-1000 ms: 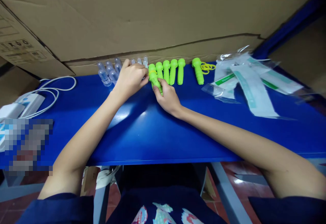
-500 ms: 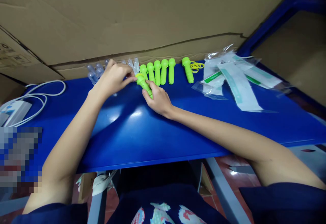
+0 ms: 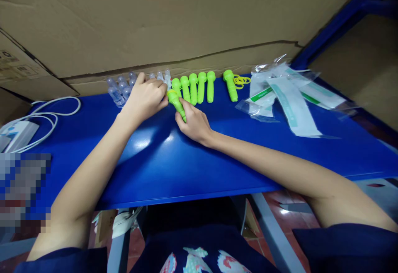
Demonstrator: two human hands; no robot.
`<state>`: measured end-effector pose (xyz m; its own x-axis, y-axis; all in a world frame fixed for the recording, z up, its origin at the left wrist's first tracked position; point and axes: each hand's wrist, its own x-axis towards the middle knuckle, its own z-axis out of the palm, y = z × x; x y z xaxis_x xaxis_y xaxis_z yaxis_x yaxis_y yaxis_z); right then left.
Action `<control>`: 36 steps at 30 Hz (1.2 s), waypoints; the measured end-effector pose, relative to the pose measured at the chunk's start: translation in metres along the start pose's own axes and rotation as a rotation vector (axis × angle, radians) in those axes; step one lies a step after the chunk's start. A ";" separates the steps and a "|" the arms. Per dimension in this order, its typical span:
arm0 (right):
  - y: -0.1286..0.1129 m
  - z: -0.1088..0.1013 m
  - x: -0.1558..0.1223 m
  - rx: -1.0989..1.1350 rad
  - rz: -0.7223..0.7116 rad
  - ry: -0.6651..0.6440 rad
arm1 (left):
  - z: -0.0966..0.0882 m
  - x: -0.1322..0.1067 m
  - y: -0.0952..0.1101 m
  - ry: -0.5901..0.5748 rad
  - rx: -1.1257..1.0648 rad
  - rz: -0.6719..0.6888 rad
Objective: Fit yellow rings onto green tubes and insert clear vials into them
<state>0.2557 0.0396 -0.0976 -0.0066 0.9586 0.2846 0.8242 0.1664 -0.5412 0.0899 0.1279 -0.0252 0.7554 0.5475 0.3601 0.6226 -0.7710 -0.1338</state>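
My right hand (image 3: 196, 124) is wrapped round the lower part of a bright green, flashlight-shaped tube (image 3: 178, 102), which tilts with its wide head up and to the left. Around the tube's head runs a yellow ring (image 3: 172, 92) that looks like a rubber band. My left hand (image 3: 148, 97) is closed, its curled fingertips right beside that head; what they pinch is hidden. Just behind, several similar green tubes (image 3: 193, 88) form a row. Clear plastic vials (image 3: 117, 95) stand behind and left of my left hand, which partly covers them.
Another green tube (image 3: 230, 85) lies to the right beside loose yellow rubber bands (image 3: 241, 81). Plastic-wrapped white packets (image 3: 294, 109) are heaped at the right. A white cable (image 3: 57, 115) and white box (image 3: 25, 135) lie left. Cardboard (image 3: 174, 20) walls the back of the blue table (image 3: 192, 169).
My left hand has turned, and its fingers have curled in closer beside the green tube's head. My right hand keeps its hold on the tube, almost unmoved.
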 end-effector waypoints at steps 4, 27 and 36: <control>0.000 0.001 -0.002 -0.046 -0.007 -0.031 | 0.008 -0.002 0.000 0.026 -0.004 0.004; -0.012 -0.006 -0.004 -0.238 0.031 -0.158 | 0.019 -0.004 0.028 0.110 0.057 -0.131; -0.011 -0.006 -0.005 -0.157 0.070 -0.131 | 0.026 -0.002 0.025 0.135 0.018 -0.193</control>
<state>0.2505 0.0315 -0.0881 -0.0109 0.9901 0.1400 0.9033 0.0698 -0.4232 0.1094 0.1156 -0.0534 0.5883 0.6353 0.5003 0.7577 -0.6492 -0.0665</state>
